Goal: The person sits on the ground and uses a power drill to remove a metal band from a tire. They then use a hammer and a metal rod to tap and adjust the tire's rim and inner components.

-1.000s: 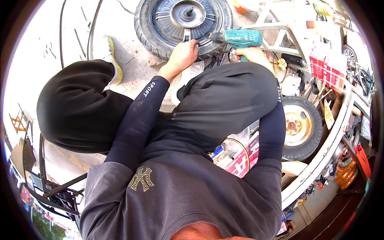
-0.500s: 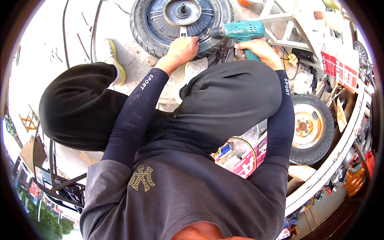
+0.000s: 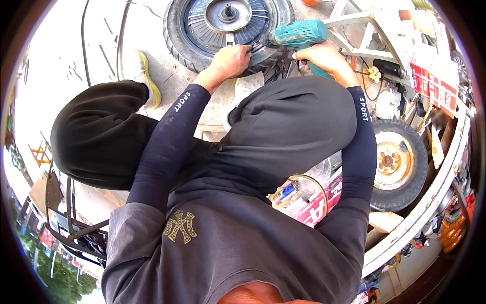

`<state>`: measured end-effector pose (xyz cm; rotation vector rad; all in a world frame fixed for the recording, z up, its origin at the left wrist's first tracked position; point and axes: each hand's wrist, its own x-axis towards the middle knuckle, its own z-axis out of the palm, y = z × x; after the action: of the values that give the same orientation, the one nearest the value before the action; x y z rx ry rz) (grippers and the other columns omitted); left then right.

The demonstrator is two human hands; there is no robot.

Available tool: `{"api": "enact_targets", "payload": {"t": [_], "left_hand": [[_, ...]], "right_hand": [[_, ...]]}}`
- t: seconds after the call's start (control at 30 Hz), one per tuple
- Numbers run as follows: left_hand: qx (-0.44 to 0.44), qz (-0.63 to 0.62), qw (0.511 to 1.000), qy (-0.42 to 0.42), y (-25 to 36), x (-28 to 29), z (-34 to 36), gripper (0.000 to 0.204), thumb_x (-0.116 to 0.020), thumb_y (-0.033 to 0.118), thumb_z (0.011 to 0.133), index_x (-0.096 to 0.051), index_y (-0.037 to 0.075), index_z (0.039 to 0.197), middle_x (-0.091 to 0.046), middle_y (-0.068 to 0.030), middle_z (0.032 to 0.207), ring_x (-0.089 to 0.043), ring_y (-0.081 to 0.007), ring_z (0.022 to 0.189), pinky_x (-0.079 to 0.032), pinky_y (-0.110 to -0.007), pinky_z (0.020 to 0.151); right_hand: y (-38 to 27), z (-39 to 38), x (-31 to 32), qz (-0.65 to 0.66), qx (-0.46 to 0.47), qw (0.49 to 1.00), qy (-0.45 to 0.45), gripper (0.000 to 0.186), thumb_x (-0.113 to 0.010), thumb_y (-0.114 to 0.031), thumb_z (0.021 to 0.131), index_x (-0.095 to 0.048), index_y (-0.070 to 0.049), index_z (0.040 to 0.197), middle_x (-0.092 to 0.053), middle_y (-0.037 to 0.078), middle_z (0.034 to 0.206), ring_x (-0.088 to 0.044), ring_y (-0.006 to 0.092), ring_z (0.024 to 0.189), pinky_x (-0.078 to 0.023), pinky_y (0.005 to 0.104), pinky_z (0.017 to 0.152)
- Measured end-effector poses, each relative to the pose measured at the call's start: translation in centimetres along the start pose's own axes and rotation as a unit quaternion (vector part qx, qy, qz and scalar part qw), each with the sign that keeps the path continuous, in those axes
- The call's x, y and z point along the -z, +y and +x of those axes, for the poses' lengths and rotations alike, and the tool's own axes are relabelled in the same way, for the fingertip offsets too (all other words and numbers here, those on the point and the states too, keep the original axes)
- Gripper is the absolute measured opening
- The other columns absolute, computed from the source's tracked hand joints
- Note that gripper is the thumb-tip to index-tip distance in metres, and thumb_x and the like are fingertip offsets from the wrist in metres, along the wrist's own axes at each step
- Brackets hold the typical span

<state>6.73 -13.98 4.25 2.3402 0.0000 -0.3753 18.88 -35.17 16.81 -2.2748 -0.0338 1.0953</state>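
Note:
My right hand (image 3: 324, 58) is wrapped round the handle of a teal cordless drill (image 3: 298, 33), whose chuck and bit point left at the rim of a wheel. The wheel (image 3: 177, 43) lies flat on the ground, a black tyre round a grey hub (image 3: 215, 23) with a short axle stub standing up in the middle. My left hand (image 3: 232, 61) is closed at the wheel's near edge, its fingertips by the drill's tip; what it pinches is hidden. A short flat metal piece (image 3: 230, 39) shows on the hub just beyond my left knuckles.
A pale metal frame (image 3: 372, 35) stands right of the drill. A smaller wheel with a rusty rim (image 3: 389, 159) lies by my right arm, near a red-and-white box (image 3: 435, 83) and a curved white edge (image 3: 440, 197). A black cable (image 3: 120, 43) runs along the ground at left.
The drill and my right hand have shifted slightly left and up, the drill tilting a little more. My left hand stays at the wheel's edge, still closed.

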Motion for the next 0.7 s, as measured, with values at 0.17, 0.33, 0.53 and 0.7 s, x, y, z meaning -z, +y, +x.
{"api": "enact_targets", "payload": {"t": [0.17,0.33,0.53,0.7], "left_hand": [[0.021,-0.044,0.998,-0.047,0.3,0.7,0.6,0.04,-0.049,0.024,0.097,-0.062,0.002,0.128,-0.067,-0.0262,0.108,-0.064,-0.0399,0.104,-0.049,-0.045,0.093],[0.018,-0.063,0.996,-0.055,0.1,0.5,0.8,0.042,-0.048,0.023,0.097,-0.058,0.0,0.131,-0.066,-0.0278,0.111,-0.063,-0.0398,0.108,-0.048,-0.044,0.094],[0.038,-0.082,0.994,-0.064,0.4,0.4,0.7,0.044,-0.047,0.021,0.098,-0.055,-0.003,0.133,-0.066,-0.0286,0.113,-0.063,-0.04,0.11,-0.047,-0.044,0.096],[0.02,-0.105,0.993,-0.046,0.0,0.1,0.6,0.043,-0.047,0.02,0.098,-0.055,-0.003,0.134,-0.065,-0.0289,0.113,-0.063,-0.0396,0.11,-0.048,-0.043,0.095]], "right_hand": [[0.5,0.7,0.8,0.034,-0.005,0.999,-0.037,0.023,-0.077,-0.016,0.072,-0.069,0.0,0.087,-0.065,0.004,0.07,-0.06,0.0126,0.059,-0.051,0.0295,0.058],[-0.5,0.7,0.5,-0.011,0.034,0.999,-0.026,0.023,-0.077,-0.015,0.071,-0.068,0.0,0.085,-0.065,0.005,0.07,-0.06,0.0132,0.059,-0.051,0.0294,0.058],[-0.4,1.2,0.5,0.018,0.025,0.998,-0.048,0.022,-0.077,-0.014,0.071,-0.068,0.0,0.085,-0.066,0.005,0.072,-0.061,0.0129,0.06,-0.052,0.0297,0.058],[1.0,1.7,1.1,0.074,-0.012,0.994,-0.076,0.021,-0.077,-0.013,0.073,-0.069,0.0,0.087,-0.066,0.004,0.075,-0.061,0.013,0.063,-0.052,0.0287,0.057]]}}
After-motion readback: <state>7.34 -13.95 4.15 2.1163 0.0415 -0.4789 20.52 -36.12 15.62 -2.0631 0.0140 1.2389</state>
